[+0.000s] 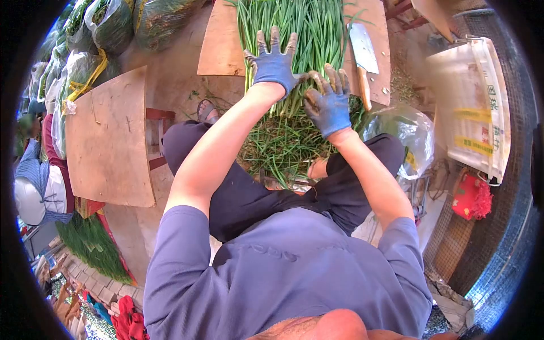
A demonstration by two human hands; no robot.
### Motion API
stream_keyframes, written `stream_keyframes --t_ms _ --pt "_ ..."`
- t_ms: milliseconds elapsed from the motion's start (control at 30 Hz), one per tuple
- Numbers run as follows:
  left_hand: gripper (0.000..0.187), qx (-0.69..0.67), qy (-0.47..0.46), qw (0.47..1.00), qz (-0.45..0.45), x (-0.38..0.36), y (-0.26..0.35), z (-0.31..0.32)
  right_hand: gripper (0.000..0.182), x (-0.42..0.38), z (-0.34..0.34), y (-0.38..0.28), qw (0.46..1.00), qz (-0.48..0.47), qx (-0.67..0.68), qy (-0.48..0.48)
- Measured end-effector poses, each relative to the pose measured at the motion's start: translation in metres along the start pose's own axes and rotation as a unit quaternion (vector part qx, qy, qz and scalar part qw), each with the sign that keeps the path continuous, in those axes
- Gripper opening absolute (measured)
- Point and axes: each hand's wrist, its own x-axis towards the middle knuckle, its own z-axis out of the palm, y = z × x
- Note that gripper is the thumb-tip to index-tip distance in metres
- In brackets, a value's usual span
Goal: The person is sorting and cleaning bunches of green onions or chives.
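Note:
Long green leafy stalks (294, 34) lie in a thick layer across a wooden board (221, 48), their pale ends toward me. In a blue glove with dirty fingertips, my left hand (273, 65) rests flat on the stalks, fingers spread. My right hand (330, 103), gloved the same way, lies at the pale ends near the board's edge, its fingers apart and the thumb beside the bundle. A cleaver (363, 51) with a wooden handle lies on the board to the right of the stalks. Loose green trimmings (283, 144) are heaped below, between my legs.
Plastic bags of greens (110, 25) stand at the upper left. Another wooden board (110, 139) is at the left, with a person (42, 181) beyond it. A clear plastic bag (416, 136) sits by my right knee. A white printed sack (473, 107) hangs at the right.

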Motion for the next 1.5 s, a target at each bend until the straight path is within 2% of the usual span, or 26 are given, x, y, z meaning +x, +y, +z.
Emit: stream_keyframes --t_ms 133,267,400,433,533,567,667,700,733,800,833,867,900,933,1033,1067,1100,1133,1200,1267,1300,1400,1433,1500 --pt "0.110 0.010 -0.009 1.000 0.001 0.000 -0.003 0.001 0.012 -0.036 -0.025 -0.023 0.999 -0.005 0.038 -0.009" --pt "0.106 -0.003 0.012 1.000 0.005 -0.001 -0.004 0.001 0.016 -0.067 -0.045 -0.041 0.994 -0.003 0.058 -0.087" --pt "0.106 -0.002 0.013 1.000 0.009 -0.002 -0.003 0.003 0.024 -0.032 -0.034 -0.035 0.997 0.075 -0.006 0.024" --pt "0.106 0.003 0.009 1.000 0.009 -0.002 -0.003 0.003 0.021 -0.014 -0.032 -0.036 0.996 0.067 -0.022 0.045" --pt "0.107 0.014 -0.001 1.000 0.008 -0.003 -0.003 0.001 0.020 0.002 0.005 -0.016 0.984 0.050 -0.066 -0.154" --pt "0.107 0.015 0.000 1.000 0.010 -0.004 -0.003 0.001 0.017 -0.002 0.002 -0.018 0.988 -0.011 -0.070 -0.138" --pt "0.105 0.011 0.010 1.000 0.013 -0.004 -0.005 0.004 0.015 -0.043 -0.016 -0.043 0.984 -0.109 0.030 -0.137" --pt "0.105 0.008 0.013 1.000 0.014 -0.003 -0.006 0.004 0.024 -0.052 -0.031 -0.063 0.945 -0.087 0.023 -0.315" --pt "0.105 0.005 0.016 1.000 0.016 -0.003 -0.006 0.003 0.033 -0.059 -0.044 -0.080 0.874 -0.062 0.015 -0.483" --pt "0.104 0.001 0.011 1.000 0.014 -0.004 -0.005 0.002 0.055 -0.083 -0.030 -0.085 0.763 0.121 0.166 -0.612" --pt "0.104 -0.001 0.005 1.000 0.012 -0.004 -0.004 -0.001 0.056 -0.113 0.006 -0.078 0.797 0.171 0.253 -0.521" --pt "0.104 -0.001 0.002 1.000 0.009 -0.004 -0.005 0.000 0.053 -0.099 0.011 -0.083 0.746 0.309 0.373 -0.456" --pt "0.104 0.000 0.017 1.000 0.014 -0.003 -0.007 0.003 0.050 -0.082 0.021 -0.093 0.665 0.433 0.480 -0.375" --pt "0.104 0.004 0.012 1.000 0.011 -0.004 -0.008 0.003 0.046 -0.068 0.028 -0.100 0.556 0.541 0.567 -0.278" --pt "0.102 0.009 0.008 1.000 0.012 -0.002 -0.006 0.004 0.042 -0.071 0.056 -0.099 0.697 0.397 0.558 -0.211" --pt "0.102 0.006 0.005 1.000 0.012 -0.002 -0.006 0.004 0.029 -0.074 0.041 -0.105 0.861 0.241 0.406 -0.191" --pt "0.102 0.002 0.004 1.000 0.011 -0.002 -0.005 0.004 0.028 -0.077 0.023 -0.105 0.881 0.091 0.329 -0.326" --pt "0.102 -0.002 0.002 1.000 0.009 -0.002 -0.006 0.003 0.026 -0.080 0.006 -0.102 0.860 -0.065 0.236 -0.447" --pt "0.102 -0.011 -0.021 1.000 0.005 -0.002 -0.007 -0.003 0.034 -0.108 0.007 -0.094 0.775 -0.066 0.166 -0.606" --pt "0.102 -0.025 -0.041 0.999 0.001 0.001 -0.008 -0.009 0.037 -0.121 0.008 -0.080 0.713 -0.071 0.059 -0.695" --pt "0.103 -0.036 -0.029 0.999 0.003 0.001 -0.012 -0.006 0.038 -0.155 0.036 -0.067 0.708 -0.117 -0.002 -0.696" --pt "0.103 -0.013 -0.023 1.000 0.008 0.000 -0.015 -0.005 0.040 -0.163 0.033 -0.076 0.702 -0.143 0.016 -0.697" --pt "0.099 -0.026 -0.006 1.000 0.015 -0.001 -0.015 -0.003 0.033 -0.157 0.030 -0.078 0.734 -0.118 0.040 -0.667" --pt "0.095 -0.013 0.028 0.999 0.044 0.003 -0.021 -0.001 0.026 -0.109 -0.022 -0.081 0.758 -0.062 0.155 -0.630"
